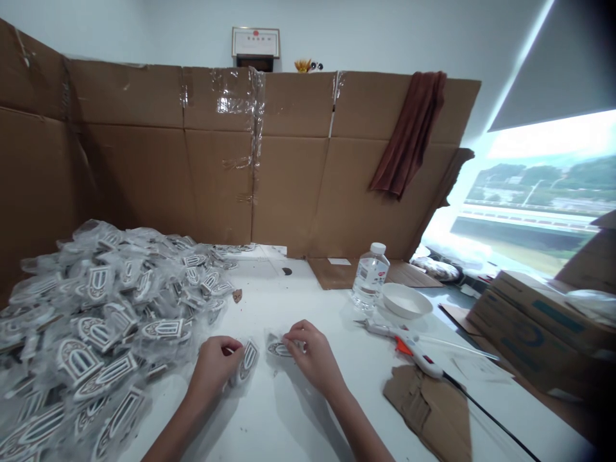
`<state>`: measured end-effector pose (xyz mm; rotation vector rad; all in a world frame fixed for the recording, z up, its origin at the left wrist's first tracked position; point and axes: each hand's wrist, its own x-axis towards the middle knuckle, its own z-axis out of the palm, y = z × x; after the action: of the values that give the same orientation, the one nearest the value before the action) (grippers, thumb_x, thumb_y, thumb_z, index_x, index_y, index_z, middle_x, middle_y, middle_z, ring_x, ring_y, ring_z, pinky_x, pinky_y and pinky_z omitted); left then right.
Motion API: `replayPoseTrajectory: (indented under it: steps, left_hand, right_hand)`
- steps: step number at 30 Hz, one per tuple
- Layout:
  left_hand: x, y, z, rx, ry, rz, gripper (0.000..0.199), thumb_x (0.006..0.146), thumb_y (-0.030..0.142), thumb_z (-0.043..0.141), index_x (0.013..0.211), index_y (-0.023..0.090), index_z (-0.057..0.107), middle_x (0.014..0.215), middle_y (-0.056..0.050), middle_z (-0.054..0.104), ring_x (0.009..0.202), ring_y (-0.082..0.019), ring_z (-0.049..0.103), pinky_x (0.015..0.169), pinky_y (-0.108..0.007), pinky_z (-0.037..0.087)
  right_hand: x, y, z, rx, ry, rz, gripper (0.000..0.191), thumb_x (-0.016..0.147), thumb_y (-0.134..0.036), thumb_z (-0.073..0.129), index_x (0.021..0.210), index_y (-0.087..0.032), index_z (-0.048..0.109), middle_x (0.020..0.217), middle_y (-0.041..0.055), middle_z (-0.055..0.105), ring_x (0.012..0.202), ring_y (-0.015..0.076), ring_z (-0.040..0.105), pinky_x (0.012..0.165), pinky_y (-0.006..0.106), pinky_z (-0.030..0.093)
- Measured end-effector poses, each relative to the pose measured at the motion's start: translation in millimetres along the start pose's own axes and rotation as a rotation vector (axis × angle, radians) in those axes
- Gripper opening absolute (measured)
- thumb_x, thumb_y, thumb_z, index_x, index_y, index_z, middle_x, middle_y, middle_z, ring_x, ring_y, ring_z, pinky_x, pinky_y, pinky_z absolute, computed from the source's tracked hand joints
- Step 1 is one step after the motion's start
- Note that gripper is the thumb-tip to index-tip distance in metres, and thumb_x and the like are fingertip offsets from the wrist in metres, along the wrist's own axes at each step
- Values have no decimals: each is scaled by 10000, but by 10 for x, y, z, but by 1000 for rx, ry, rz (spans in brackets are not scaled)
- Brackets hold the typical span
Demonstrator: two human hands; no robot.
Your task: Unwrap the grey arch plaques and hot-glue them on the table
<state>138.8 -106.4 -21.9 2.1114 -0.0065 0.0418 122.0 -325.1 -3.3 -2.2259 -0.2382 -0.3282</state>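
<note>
Your left hand (217, 364) pinching bagged arch piece (249, 359); your right hand (312, 357) pinching another (279, 347) (big bagged pile (103, 308) leftward).

Single head-worn view, forward and down over both nearby hands (266, 359).

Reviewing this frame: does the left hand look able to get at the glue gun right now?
Probably not directly. The right hand and its forearm lie between the left hand and the glue gun, and the left fingers are pinching a bagged piece.
</note>
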Motion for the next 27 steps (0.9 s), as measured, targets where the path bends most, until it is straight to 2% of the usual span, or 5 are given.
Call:
replayPoseTrajectory:
  steps: [12, 16, 20, 23, 27]
  left_hand:
    - [57, -131, 47, -57, -53, -27, 286, 634, 325, 598, 768, 95, 703, 724, -74, 679, 641, -161, 593, 586, -238, 417]
    - [81, -193, 62, -162, -51, -42, 368, 602, 322, 632, 867, 74, 690, 692, -66, 658, 592, -145, 569, 545, -230, 409]
    - [94, -239, 96, -214, -60, -37, 332, 593, 289, 609, 839, 73, 666, 623, -29, 610, 496, -103, 510, 489, -210, 376]
    - [98, -246, 117, -219, -82, -37, 328, 597, 259, 576, 870, 84, 627, 595, 0, 581, 454, -82, 478, 460, -197, 356]
    - [86, -224, 113, -244, -134, -52, 400, 605, 260, 564, 972, 102, 563, 608, 10, 585, 445, -86, 488, 442, -192, 351]
  right_hand:
    - [-52, -194, -9, 147, 336, -152, 246, 869, -367, 528, 829, -188, 692, 805, 71, 558, 735, 161, 531, 634, 272, 443]
    - [-28, -156, -43, 228, 509, 28, 301, 832, -439, 561, 863, -173, 699, 757, 56, 538, 693, 152, 500, 565, 260, 418]
    - [27, 35, -74, 465, 490, 384, 438, 767, -527, 588, 984, -152, 653, 776, 60, 583, 618, 145, 507, 519, 265, 413]
    - [47, 122, -101, 762, 436, 630, 625, 746, -529, 597, 1253, -184, 480, 1000, 101, 618, 648, 157, 597, 477, 246, 415]
    - [42, 69, -126, 954, 342, 677, 805, 755, -507, 598, 1410, -278, 191, 1356, 131, 455, 968, 200, 641, 621, 247, 502]
